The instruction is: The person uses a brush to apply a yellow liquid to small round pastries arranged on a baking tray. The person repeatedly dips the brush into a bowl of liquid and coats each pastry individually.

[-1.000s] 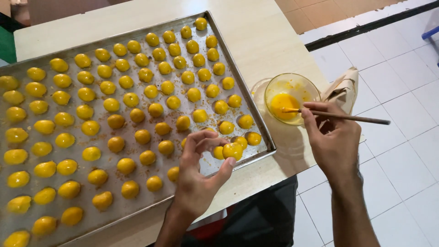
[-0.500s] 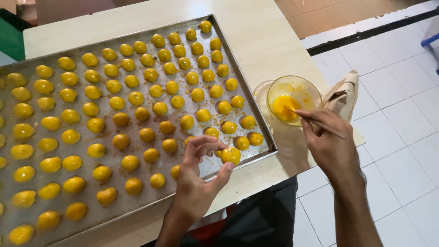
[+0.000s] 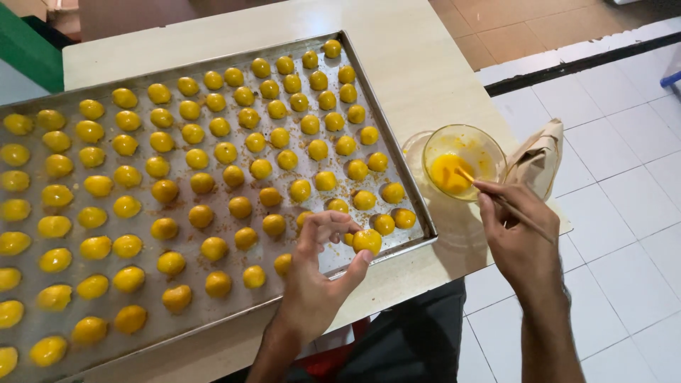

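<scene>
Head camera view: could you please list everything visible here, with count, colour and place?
baking tray: one, grey metal, covering most of the table's left and middle.
pastry balls: many, too many to count surely, glossy yellow to orange, in rows on the tray.
table: one, pale cream top, under the tray.
glass bowl: one, clear, holding yellow liquid, right of the tray.
cloth: one, beige, bunched at the table's right edge.
floor: white tiles right, brown tiles at top.
left hand: pinching one pastry ball at the tray's near right corner.
right hand: holding a thin brush, tip in the bowl.
</scene>
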